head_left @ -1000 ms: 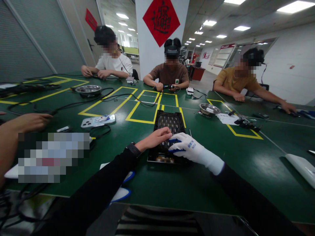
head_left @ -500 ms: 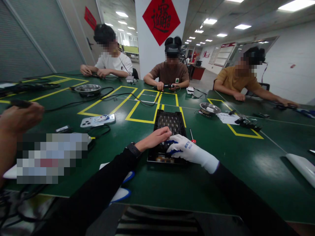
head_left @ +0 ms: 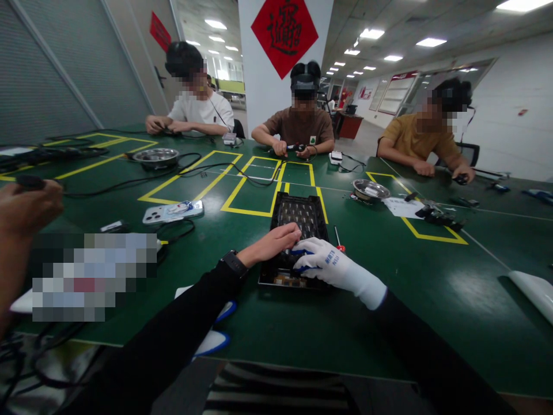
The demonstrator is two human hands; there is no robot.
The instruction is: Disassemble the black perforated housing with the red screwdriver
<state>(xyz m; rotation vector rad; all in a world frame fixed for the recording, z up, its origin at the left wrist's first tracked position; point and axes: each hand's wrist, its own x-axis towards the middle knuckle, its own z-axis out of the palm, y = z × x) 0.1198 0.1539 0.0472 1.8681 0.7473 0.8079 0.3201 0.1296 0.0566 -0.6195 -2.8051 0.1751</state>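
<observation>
A black open casing [head_left: 301, 212] lies lengthwise in front of me, with rows of small pale metal parts in its far half and a brownish board [head_left: 290, 280] at its near end. Over its middle, my bare left hand [head_left: 276, 243] reaches from the left, fingers closed together and tips beside the other hand. My right hand [head_left: 322, 260], in a white glove with blue fingertips, curls down into the casing from the right. Whatever the fingers of both hands grip is hidden. Just right of the casing lies a screwdriver [head_left: 339, 242] with a red handle.
Another white-and-blue glove [head_left: 211, 343] lies under my left forearm. A phone [head_left: 173, 212] and cables are to the left, near another person's hand [head_left: 32, 204]. Metal bowls [head_left: 370, 189] and black parts [head_left: 440, 216] stand farther off. Three people sit across the green table.
My hands stay in nearly the same place over the casing. The person at the far right has drawn an outstretched arm back in, and the hand at the left edge has shifted slightly left.
</observation>
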